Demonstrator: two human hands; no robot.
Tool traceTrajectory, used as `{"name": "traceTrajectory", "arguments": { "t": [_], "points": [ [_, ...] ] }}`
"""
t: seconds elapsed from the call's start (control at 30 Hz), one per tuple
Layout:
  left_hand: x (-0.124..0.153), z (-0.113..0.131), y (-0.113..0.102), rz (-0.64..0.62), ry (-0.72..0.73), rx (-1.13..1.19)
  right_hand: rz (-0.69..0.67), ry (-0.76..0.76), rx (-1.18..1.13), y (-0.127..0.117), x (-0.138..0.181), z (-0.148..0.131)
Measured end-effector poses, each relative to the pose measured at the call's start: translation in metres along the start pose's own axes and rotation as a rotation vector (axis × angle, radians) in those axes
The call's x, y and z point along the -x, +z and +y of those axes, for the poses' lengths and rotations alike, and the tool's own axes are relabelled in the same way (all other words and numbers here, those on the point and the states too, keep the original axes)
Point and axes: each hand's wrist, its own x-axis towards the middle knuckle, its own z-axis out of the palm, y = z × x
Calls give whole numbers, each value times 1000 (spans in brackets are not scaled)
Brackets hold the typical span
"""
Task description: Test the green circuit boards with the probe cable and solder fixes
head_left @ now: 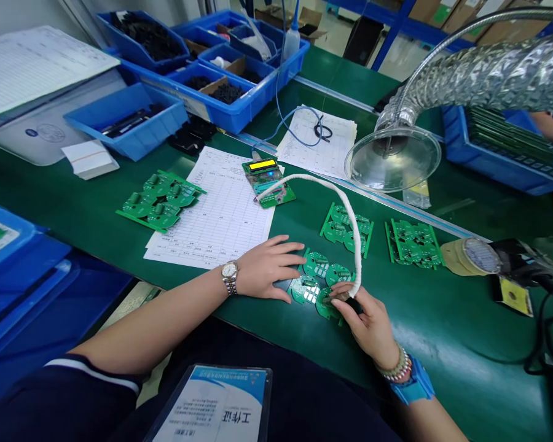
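Closest to us a laminated badge [216, 405] hangs at the chest. Just beyond it the right hand [368, 322], with a blue strap [412, 383] and beads at the wrist, is closed in a pinch: thumb and fingers grip the end of a white sleeved cable [357, 239], its tip down on a green panel [320, 276] of round circuit boards. The panel lies flat on the green table [74, 209], between the two hands. The left hand [267, 267], wearing a wristwatch [229, 276], is spread flat, palm down, fingers straight. It grasps nothing; its fingertips rest at the panel's left edge.

From the pinch the cable arcs up and back to a tester board [268, 181] with a lit yellow display, which sits on the edge of a printed form [221, 212]. Two more panels [347, 228] lie to the right, near a tape roll [470, 256], and another [161, 199] lies left of the form. Farther back we see a clear funnel hood [391, 161] on a foil duct, and blue bins [221, 80] of dark parts.
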Motion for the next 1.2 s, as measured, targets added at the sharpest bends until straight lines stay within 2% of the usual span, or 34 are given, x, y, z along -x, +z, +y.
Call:
{"name": "traceTrajectory", "arguments": {
  "t": [0.13, 0.47, 0.8, 1.0, 1.2],
  "points": [
    [2, 0, 1, 51, 76, -13, -13, 5, -7, 0, 1, 1],
    [3, 1, 2, 43, 56, -17, -7, 6, -11, 0, 1, 0],
    [2, -1, 5, 154, 101, -36, -3, -2, -3, 0, 3, 3],
    [2, -1, 6, 108, 58, 7, -8, -1, 4, 1, 3, 5],
    [-1, -2, 2, -37, -134, 15, 0, -4, -3, 1, 2, 2]
  ]
}}
